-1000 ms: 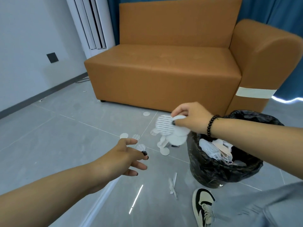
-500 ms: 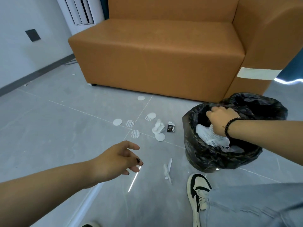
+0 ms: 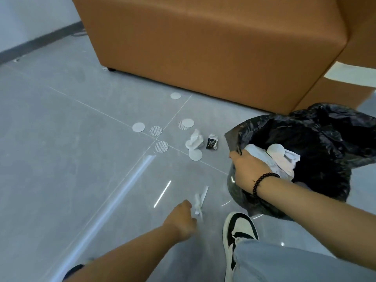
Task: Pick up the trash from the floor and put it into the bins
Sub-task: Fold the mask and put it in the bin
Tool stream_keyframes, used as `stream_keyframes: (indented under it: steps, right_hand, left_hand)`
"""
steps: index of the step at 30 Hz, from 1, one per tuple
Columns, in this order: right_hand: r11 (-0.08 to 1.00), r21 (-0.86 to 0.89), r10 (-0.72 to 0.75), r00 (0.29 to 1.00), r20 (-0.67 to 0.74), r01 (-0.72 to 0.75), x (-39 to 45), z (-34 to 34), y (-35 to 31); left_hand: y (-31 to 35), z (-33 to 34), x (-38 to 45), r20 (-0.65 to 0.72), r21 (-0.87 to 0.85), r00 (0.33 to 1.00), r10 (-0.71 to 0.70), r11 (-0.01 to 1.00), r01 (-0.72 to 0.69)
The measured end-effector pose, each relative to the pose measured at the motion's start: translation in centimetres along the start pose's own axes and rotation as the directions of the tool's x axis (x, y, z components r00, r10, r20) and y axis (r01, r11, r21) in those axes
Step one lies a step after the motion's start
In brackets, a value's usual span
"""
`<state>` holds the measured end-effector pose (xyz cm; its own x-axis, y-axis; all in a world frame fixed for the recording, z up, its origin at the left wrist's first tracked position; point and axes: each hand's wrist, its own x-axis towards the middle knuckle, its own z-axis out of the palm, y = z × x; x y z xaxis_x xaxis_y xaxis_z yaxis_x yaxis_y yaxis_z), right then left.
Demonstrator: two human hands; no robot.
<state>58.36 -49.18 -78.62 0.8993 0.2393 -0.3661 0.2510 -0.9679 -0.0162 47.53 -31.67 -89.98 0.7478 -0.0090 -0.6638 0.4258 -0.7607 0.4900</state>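
A black-bagged bin (image 3: pixel 317 127) stands on the grey floor at the right, with white paper trash (image 3: pixel 275 152) inside. My right hand (image 3: pixel 249 169) is at the bin's near rim, fingers curled over the bag's edge. My left hand (image 3: pixel 182 217) is low on the floor, fingers closed at the lower end of a white paper scrap (image 3: pixel 200 200). Further out lie several white discs (image 3: pixel 138 127), a crumpled tissue (image 3: pixel 195 141) and a small black wrapper (image 3: pixel 212 141).
An orange sofa (image 3: pixel 203 47) stands behind the litter and the bin. My black-and-white shoe (image 3: pixel 240 231) and jeans leg are just below the bin, right of the paper scrap. A wall with a dark skirting runs at the far left.
My right hand dropped its white trash into the bin and drew back to the near rim. My left hand went down and right to the paper scrap and closed. The view tilted down.
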Motion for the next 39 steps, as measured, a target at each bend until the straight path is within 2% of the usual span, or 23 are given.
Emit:
stream_keyframes:
  steps: [2, 4, 9, 13, 17, 21, 23, 26, 29, 39]
  right_hand:
    - [0.984, 0.180, 0.000, 0.996, -0.092, 0.016, 0.3, 1.0, 0.9]
    - [0.959, 0.276, -0.013, 0.987, -0.160, 0.058, 0.6, 1.6, 1.6]
    - [0.980, 0.129, -0.139, 0.983, -0.121, 0.154, 0.4, 1.7, 1.5]
    - [0.951, 0.043, -0.300, 0.949, -0.094, 0.305, -0.7, 1.9, 0.9]
    - [0.923, 0.004, -0.383, 0.922, -0.060, 0.384, -1.0, 2.1, 0.3]
    - [0.932, 0.084, -0.343, 0.934, -0.103, 0.352, -0.5, 1.8, 2.0]
    - [0.941, 0.122, -0.299, 0.944, -0.136, 0.316, -0.4, 1.6, 2.9]
    - [0.940, 0.159, -0.278, 0.948, -0.156, 0.302, -0.3, 1.6, 3.3]
    - [0.937, 0.155, -0.288, 0.943, -0.170, 0.314, -0.2, 1.9, 3.2]
    - [0.925, 0.170, -0.301, 0.929, -0.216, 0.339, 0.1, 2.3, 3.4]
  left_hand:
    - [0.3, 2.5, 0.6, -0.050, 0.087, 0.999, 0.023, 0.996, -0.019]
    - [0.3, 4.3, 1.5, -0.129, 0.056, 0.992, 0.001, 0.998, 0.007]
    - [0.0, 5.7, 3.8, -0.293, -0.201, 0.931, -0.216, 0.966, 0.161]
    - [0.6, 5.8, 6.1, -0.364, -0.105, 0.919, -0.152, 0.987, 0.122]
    - [1.6, 6.1, 7.2, -0.341, -0.082, 0.926, -0.160, 0.987, 0.140]
    - [1.6, 6.4, 7.2, -0.327, -0.164, 0.922, -0.208, 0.973, 0.162]
    - [1.2, 6.7, 7.0, -0.312, -0.062, 0.941, -0.128, 0.991, 0.115]
    - [0.5, 6.8, 6.6, -0.250, 0.179, 0.968, 0.027, 0.984, 0.019]
    - [-0.4, 7.0, 6.5, -0.211, 0.269, 0.976, 0.051, 0.963, 0.008]
    - [-1.2, 6.7, 6.2, -0.185, 0.179, 0.983, -0.003, 0.983, 0.037]
